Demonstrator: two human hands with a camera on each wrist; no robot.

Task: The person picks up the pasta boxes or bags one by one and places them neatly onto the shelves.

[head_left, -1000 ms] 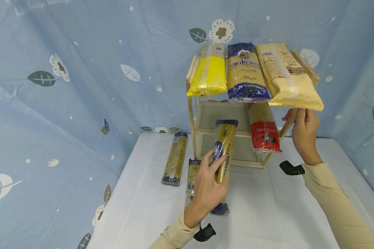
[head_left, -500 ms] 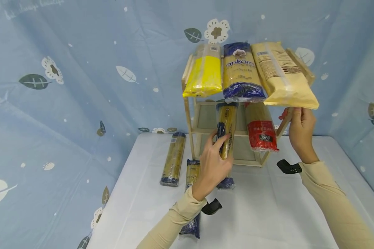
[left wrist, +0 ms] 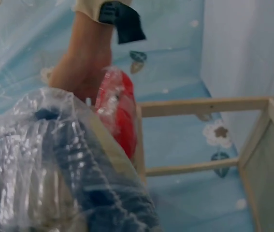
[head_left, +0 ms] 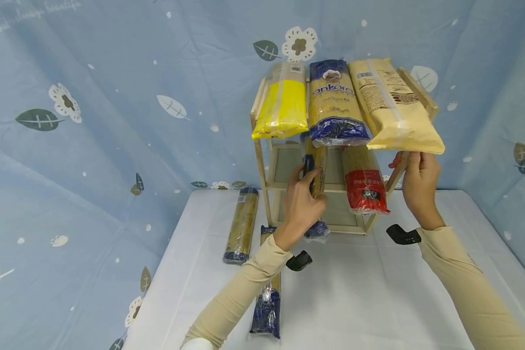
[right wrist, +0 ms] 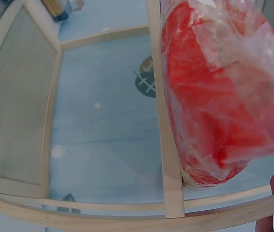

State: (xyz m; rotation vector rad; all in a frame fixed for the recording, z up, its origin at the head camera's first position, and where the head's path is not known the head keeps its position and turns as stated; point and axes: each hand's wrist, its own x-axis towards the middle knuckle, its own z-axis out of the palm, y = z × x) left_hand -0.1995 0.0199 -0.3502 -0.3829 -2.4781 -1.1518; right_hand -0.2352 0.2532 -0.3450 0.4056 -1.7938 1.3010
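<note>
My left hand [head_left: 304, 201] grips a pack of spaghetti [head_left: 317, 230], fingers and thumb around its sides. The pack's far end reaches under the top tier of a wooden rack [head_left: 260, 167], while its blue near end sticks out toward me. In the left wrist view that clear-wrapped end fills the lower left. My right hand [head_left: 422, 187] holds the rack's right side frame, just below a beige pasta bag [head_left: 398, 109]. Beside the spaghetti, a red-ended pasta pack [head_left: 366, 187] lies on the middle tier, and it looms large in the right wrist view.
On the top tier, a yellow bag [head_left: 284, 107] and a blue ankara pasta bag [head_left: 338, 104] lie beside the beige one. Two more spaghetti packs are on the white table [head_left: 358, 291]: one left of the rack [head_left: 241, 226], another [head_left: 267, 311] partly under my left forearm. Patterned blue cloth [head_left: 113, 146] hangs behind.
My left hand has moved forward and up with the spaghetti pack, whose far end has gone under the rack's top tier. My right hand keeps its hold on the frame.
</note>
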